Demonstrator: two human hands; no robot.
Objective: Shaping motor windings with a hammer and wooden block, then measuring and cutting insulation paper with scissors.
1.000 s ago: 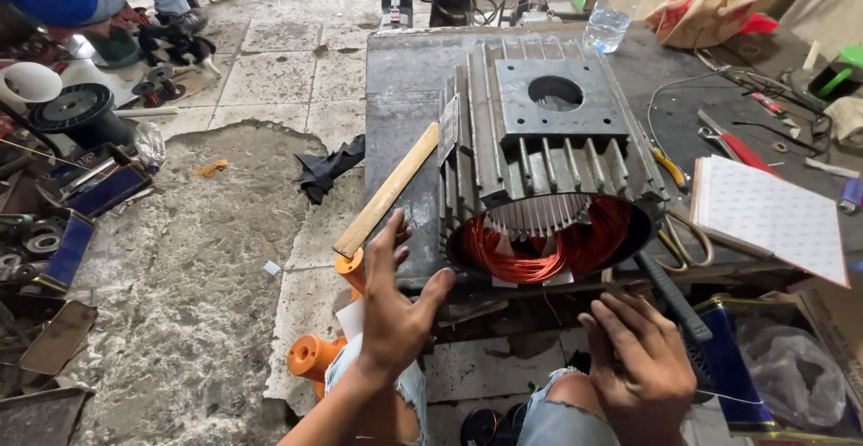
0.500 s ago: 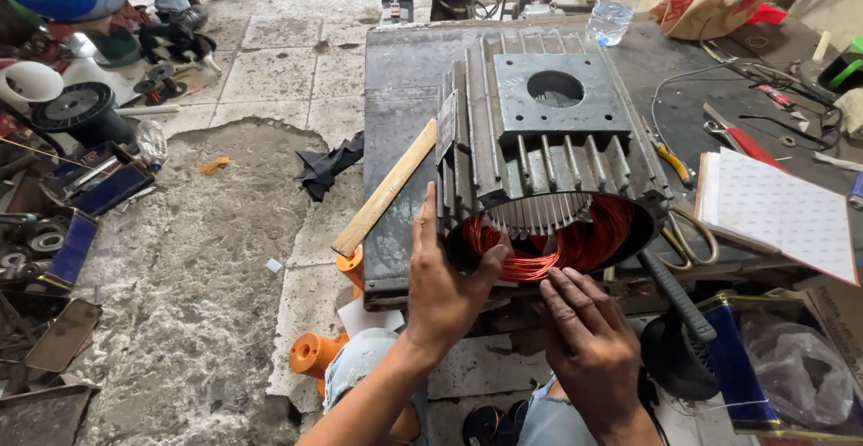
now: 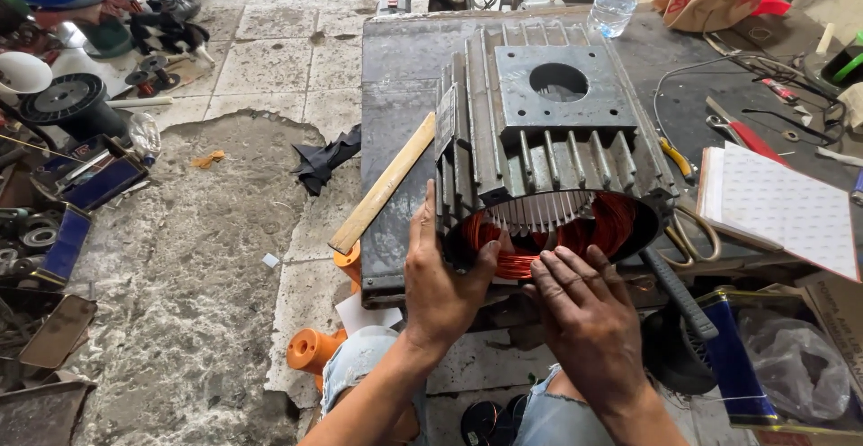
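A big grey finned motor housing (image 3: 548,131) lies on a dark metal table (image 3: 395,68), its open end facing me. Orange copper windings (image 3: 611,221) fill the bore. My left hand (image 3: 442,284) grips the lower left rim of the housing, thumb hooked inside over the windings. My right hand (image 3: 584,307) rests fingers-first on the coils at the bottom of the opening, palm down, holding nothing.
A wooden stick (image 3: 382,185) leans off the table's left edge. Scissors (image 3: 688,235), a notepad (image 3: 778,208), pliers and wires lie to the right, a plastic bottle (image 3: 616,1) behind. A hammer handle (image 3: 674,289) sticks out below the housing. Wire spools and scrap litter the concrete floor on the left.
Both hands rose from my lap to the housing's open end. The left hand took hold of the rim; the right reached onto the copper coils.
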